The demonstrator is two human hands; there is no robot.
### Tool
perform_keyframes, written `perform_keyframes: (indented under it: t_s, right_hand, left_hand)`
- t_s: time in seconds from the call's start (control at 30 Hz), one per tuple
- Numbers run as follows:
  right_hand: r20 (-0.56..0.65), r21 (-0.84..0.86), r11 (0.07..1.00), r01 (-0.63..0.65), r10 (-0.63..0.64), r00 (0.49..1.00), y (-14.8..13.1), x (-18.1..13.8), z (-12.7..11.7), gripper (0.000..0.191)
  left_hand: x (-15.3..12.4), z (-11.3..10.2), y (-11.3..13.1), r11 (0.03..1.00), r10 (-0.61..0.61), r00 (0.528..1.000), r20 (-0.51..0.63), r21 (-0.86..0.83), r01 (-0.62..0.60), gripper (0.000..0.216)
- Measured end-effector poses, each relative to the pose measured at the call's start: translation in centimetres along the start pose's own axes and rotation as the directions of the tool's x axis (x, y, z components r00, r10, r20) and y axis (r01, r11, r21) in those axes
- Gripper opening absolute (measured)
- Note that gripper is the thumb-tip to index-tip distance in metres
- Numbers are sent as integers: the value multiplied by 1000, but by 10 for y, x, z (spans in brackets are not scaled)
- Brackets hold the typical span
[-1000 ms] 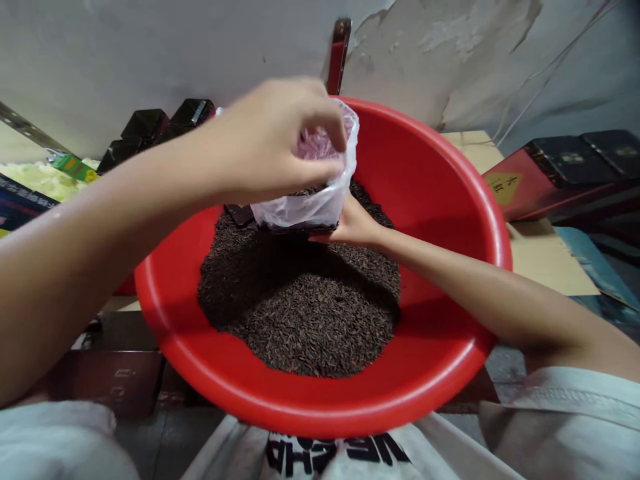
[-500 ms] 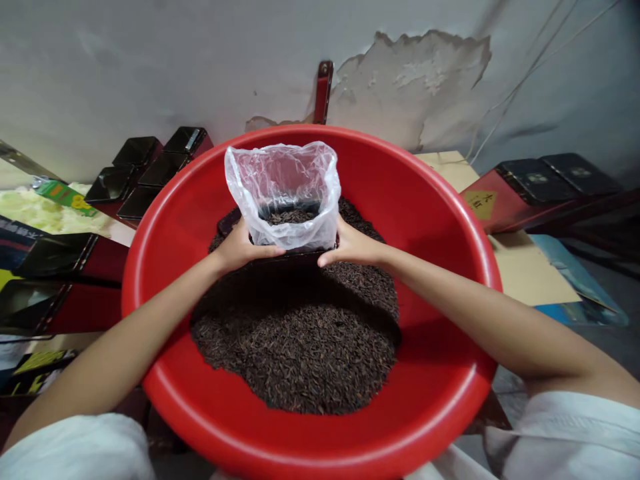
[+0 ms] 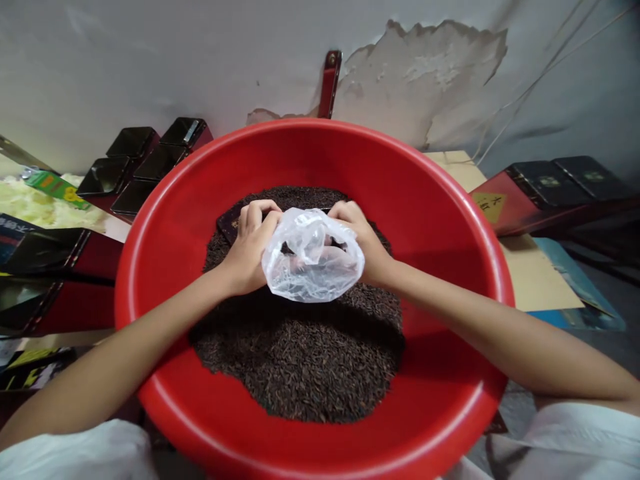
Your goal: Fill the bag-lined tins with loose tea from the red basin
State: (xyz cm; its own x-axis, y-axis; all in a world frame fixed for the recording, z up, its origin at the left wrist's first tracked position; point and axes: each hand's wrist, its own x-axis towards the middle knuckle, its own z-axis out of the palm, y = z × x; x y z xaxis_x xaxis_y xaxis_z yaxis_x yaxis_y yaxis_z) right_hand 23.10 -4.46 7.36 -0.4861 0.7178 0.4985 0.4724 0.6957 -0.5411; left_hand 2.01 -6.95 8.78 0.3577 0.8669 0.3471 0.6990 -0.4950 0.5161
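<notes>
A big red plastic basin (image 3: 430,200) sits in front of me, holding a heap of dark loose tea leaves (image 3: 300,353). At the far side of the heap stands a small dark box lined with a clear plastic bag (image 3: 313,257). The bag's top is folded toward me over the box. My left hand (image 3: 250,243) grips the box's left side, fingers curled over its edge. My right hand (image 3: 363,243) grips its right side, fingers partly behind the bag.
Black square tins (image 3: 145,160) in red trays stand at the back left, more tins (image 3: 565,177) in a red box at the right. A cardboard sheet (image 3: 530,273) lies right of the basin. A peeling wall (image 3: 430,73) is behind.
My left hand left the bag's mouth and came down to the box's side. Both hands then moved up over the box and the upright bag top folded down toward me.
</notes>
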Motion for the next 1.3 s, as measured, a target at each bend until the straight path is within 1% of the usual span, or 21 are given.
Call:
perform_keyframes:
  t_s: [0.1, 0.17, 0.23, 0.33, 0.4, 0.47, 0.53, 0.57, 0.63, 0.67, 0.7, 0.77, 0.83, 0.87, 0.93, 1.0, 1.03, 1.1, 1.17, 1.23, 1.3]
  right_hand:
    - [141, 21, 998, 64, -66, 988, -6, 2, -8, 22]
    - [162, 24, 999, 43, -47, 986, -10, 2, -12, 14]
    - [161, -2, 1000, -13, 13, 987, -14, 3, -15, 3]
    - [161, -77, 991, -108, 119, 980, -19, 8, -17, 13]
    - [226, -125, 981, -151, 177, 958, -23, 13, -19, 14]
    - [293, -179, 969, -172, 219, 931, -26, 18, -23, 13]
    - [313, -198, 969, -146, 204, 928, -27, 20, -27, 13]
    - [320, -165, 979, -119, 168, 932, -27, 19, -29, 12]
    - [327, -17, 996, -85, 86, 941, -22, 16, -32, 8]
    - [306, 81, 993, -90, 61, 950, -19, 14, -32, 8]
    - [259, 182, 977, -110, 60, 964, -15, 12, -32, 12]
    - [111, 364, 919, -155, 122, 986, -9, 8, -30, 23]
    - [-14, 502, 848, -169, 203, 979, -5, 6, -27, 27]
    - [-48, 547, 820, -171, 234, 971, -5, 6, -25, 28]
    - [-89, 589, 791, -166, 268, 959, -7, 7, -22, 28]
    - [-126, 590, 793, -154, 278, 952, -11, 8, -18, 29]
    - [-142, 583, 800, -145, 276, 951, -12, 9, -16, 29]
    - [-160, 568, 812, -133, 267, 950, -15, 9, -11, 28]
    - [-158, 566, 813, -135, 268, 950, -17, 9, -7, 27]
    - [-150, 577, 804, -142, 275, 950, -17, 8, -5, 27]
    - [-154, 594, 790, -149, 293, 944, -18, 7, -5, 26]
  left_hand:
    - [5, 3, 2, 999, 3, 1000, 27, 47, -4, 51]
    - [11, 5, 3, 1000, -8, 998, 64, 31, 6, 44]
    - [19, 7, 6, 999, -30, 995, 94, -13, 32, 38]
    - [28, 7, 12, 995, -84, 990, 117, -35, 89, 36]
    - [30, 5, 16, 994, -95, 987, 131, -43, 101, 41]
    - [28, 1, 16, 992, -80, 981, 179, -84, 96, 43]
    - [25, -2, 13, 986, -80, 980, 184, -130, 105, 38]
    - [23, -2, 11, 983, -92, 983, 158, -140, 114, 34]
    - [20, 0, 6, 983, -109, 990, 85, -136, 120, 27]
    - [19, 2, 4, 987, -101, 993, 59, -116, 107, 25]
    - [18, 3, 3, 993, -82, 996, 39, -76, 85, 23]
    - [17, 3, 5, 996, -46, 999, -18, 70, 47, 20]
    - [18, 0, 10, 966, -38, 996, -79, 252, 57, 20]
    - [19, -3, 14, 944, -51, 995, -84, 322, 76, 21]
    - [22, -7, 21, 916, -109, 994, -3, 388, 102, 25]
    - [25, -10, 25, 917, -164, 979, 119, 385, 107, 27]
    - [27, -10, 26, 920, -183, 970, 161, 375, 111, 27]
    - [30, -9, 24, 930, -191, 964, 184, 349, 117, 26]
    - [30, -10, 17, 950, -168, 971, 169, 292, 113, 23]
    - [30, -16, 9, 984, -113, 977, 182, 160, 84, 23]
    - [28, -27, 2, 999, -33, 964, 264, -27, 41, 32]
